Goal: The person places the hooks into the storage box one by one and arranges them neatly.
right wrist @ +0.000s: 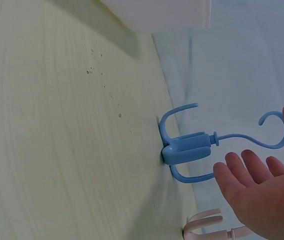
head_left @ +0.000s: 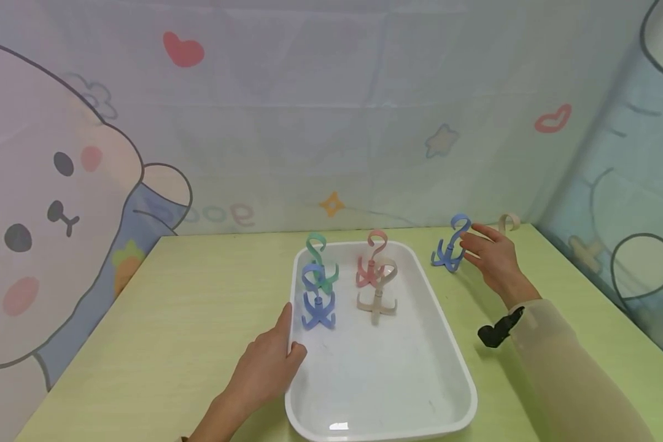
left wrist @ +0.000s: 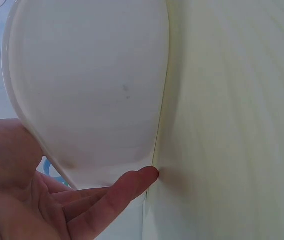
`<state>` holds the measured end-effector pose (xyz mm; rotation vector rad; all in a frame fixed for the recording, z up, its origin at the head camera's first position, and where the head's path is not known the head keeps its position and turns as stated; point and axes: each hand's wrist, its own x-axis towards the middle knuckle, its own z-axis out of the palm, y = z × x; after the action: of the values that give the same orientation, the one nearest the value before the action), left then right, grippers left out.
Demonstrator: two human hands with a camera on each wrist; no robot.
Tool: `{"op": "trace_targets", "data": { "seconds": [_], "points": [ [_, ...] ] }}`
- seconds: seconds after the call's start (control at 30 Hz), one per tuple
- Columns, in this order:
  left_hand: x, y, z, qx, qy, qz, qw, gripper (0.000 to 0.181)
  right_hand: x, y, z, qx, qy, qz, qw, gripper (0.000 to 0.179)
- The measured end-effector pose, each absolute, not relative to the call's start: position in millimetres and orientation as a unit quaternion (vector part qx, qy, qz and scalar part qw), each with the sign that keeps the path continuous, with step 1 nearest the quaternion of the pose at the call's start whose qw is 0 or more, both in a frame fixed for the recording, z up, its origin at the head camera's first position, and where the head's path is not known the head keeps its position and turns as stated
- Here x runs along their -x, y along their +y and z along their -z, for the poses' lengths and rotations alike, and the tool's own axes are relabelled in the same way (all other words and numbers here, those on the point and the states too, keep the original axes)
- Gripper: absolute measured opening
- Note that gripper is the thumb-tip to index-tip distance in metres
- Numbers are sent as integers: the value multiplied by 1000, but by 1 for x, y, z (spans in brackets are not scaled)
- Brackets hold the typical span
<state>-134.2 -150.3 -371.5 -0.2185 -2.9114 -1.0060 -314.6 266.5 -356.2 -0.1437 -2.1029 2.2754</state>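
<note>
A blue four-armed swivel hook [head_left: 447, 256] stands upright on the table at the right. My right hand [head_left: 494, 258] is beside its curved top, fingers spread and thumb apart; in the right wrist view a gap shows between the fingers and the blue stem. My left hand [head_left: 267, 365] holds the white tray [head_left: 291, 393] by its left side, thumb over the rim and fingers along the outer wall. Inside the tray's far half stand a green hook [head_left: 327, 283], a pink hook [head_left: 371, 273], another blue hook [head_left: 318, 313] and a beige hook [head_left: 377, 304].
Behind my right hand, another beige hook [head_left: 509, 220] stands near the table's far right corner, mostly hidden. A printed cloth [head_left: 287, 123] hangs along the table's back edge, and a second cloth side [head_left: 613, 184] closes off the right. The light green table [head_left: 199, 307] extends left of the tray.
</note>
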Motion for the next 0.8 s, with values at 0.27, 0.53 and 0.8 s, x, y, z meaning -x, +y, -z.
{"op": "trace_targets", "data": {
  "seconds": [0.27, 0.53, 0.8],
  "points": [
    [133, -151, 370, 71, -941, 330, 24, 76, 324, 268, 356, 54, -689, -723, 2, 85],
    [133, -151, 372, 70, -941, 329, 25, 77, 332, 263, 353, 53, -686, -725, -27, 95],
    [133, -151, 371, 70, -941, 331, 26, 76, 332, 259, 350, 50, -674, -736, -36, 91]
  ]
}}
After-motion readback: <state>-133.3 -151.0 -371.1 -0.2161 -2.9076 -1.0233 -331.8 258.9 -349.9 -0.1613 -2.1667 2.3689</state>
